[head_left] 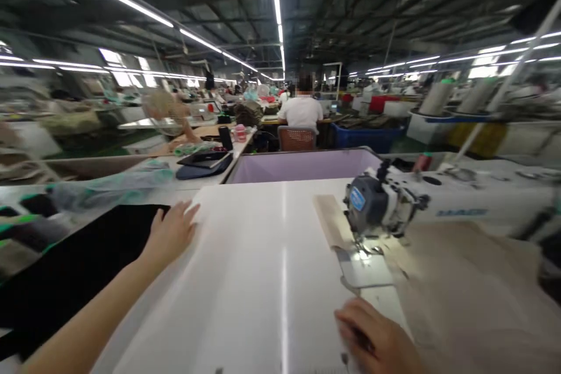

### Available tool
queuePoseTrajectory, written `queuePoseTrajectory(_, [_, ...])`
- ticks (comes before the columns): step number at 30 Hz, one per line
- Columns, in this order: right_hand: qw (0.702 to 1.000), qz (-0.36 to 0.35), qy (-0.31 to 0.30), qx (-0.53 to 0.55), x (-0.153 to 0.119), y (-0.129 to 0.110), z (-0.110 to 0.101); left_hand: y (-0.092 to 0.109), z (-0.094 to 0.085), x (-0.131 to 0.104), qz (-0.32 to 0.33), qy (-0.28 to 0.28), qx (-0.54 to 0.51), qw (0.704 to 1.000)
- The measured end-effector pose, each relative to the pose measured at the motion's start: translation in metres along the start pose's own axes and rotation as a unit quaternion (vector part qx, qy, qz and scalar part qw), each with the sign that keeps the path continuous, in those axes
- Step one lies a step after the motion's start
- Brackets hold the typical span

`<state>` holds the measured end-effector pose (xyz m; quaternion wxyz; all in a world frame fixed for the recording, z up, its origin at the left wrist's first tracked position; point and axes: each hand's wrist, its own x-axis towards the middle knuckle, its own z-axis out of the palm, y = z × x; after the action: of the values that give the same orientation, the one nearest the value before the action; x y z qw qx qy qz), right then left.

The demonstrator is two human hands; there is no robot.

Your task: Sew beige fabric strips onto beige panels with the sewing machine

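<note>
My left hand (173,231) lies at the left edge of the white sewing table (245,280), its fingers spread and nothing held in them. Beside it is a piece of black fabric (100,245). Low on the right, my right hand (379,336) is curled closed just in front of the sewing machine's plate (368,272); whether anything is inside the fingers is hidden. Over that plate stands the sewing machine head (372,204), its needle area lit. Beige fabric (473,292) spreads to the right of the needle, and a narrow beige strip (332,219) lies on the left.
Behind the table edge is a lilac-lined bin (284,168). A dark pouch (204,166) and a pink jar (239,132) sit on the neighbouring table. Farther back, a person (300,111) in a white shirt sits on a chair. Thread cones (436,96) stand at right.
</note>
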<state>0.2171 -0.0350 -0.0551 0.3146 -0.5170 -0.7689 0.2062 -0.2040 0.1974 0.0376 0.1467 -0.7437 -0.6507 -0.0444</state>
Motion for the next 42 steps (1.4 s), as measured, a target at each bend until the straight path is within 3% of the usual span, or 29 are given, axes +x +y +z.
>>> queuePoseTrajectory(3, [1.000, 0.020, 0.006, -0.007, -0.003, -0.013, -0.015, 0.080, 0.006, -0.032, 0.251, 0.000, -0.084, 0.964])
queuePoseTrajectory(5, [0.999, 0.044, -0.001, -0.012, -0.009, -0.019, -0.025, 0.135, 0.001, -0.058, 0.343, 0.033, -0.124, 0.931])
queuePoseTrajectory(8, [0.997, 0.071, -0.009, -0.017, -0.018, -0.016, -0.041, 0.210, -0.011, -0.083, 0.408, 0.050, -0.191, 0.891])
queuePoseTrajectory(10, [0.997, 0.076, -0.004, -0.022, -0.019, -0.007, -0.052, 0.251, -0.017, -0.083, 0.441, 0.046, -0.229, 0.867])
queuePoseTrajectory(14, [0.995, 0.086, 0.014, -0.053, -0.005, 0.011, -0.075, 0.301, -0.020, -0.057, 0.439, 0.041, -0.278, 0.853])
queuePoseTrajectory(18, [0.989, 0.100, 0.011, -0.111, 0.014, 0.023, -0.087, 0.315, -0.018, -0.035, 0.465, 0.024, -0.273, 0.842])
queuePoseTrajectory(25, [0.965, 0.113, -0.024, -0.235, 0.022, 0.036, -0.078, 0.314, -0.012, -0.037, 0.475, 0.007, -0.288, 0.831])
queuePoseTrajectory(36, [0.963, 0.099, -0.005, -0.252, 0.020, 0.041, -0.071, 0.312, -0.006, -0.034, 0.481, -0.006, -0.287, 0.829])
queuePoseTrajectory(42, [0.957, 0.103, -0.015, -0.272, 0.020, 0.040, -0.071, 0.314, -0.003, -0.037, 0.431, -0.019, -0.306, 0.849])
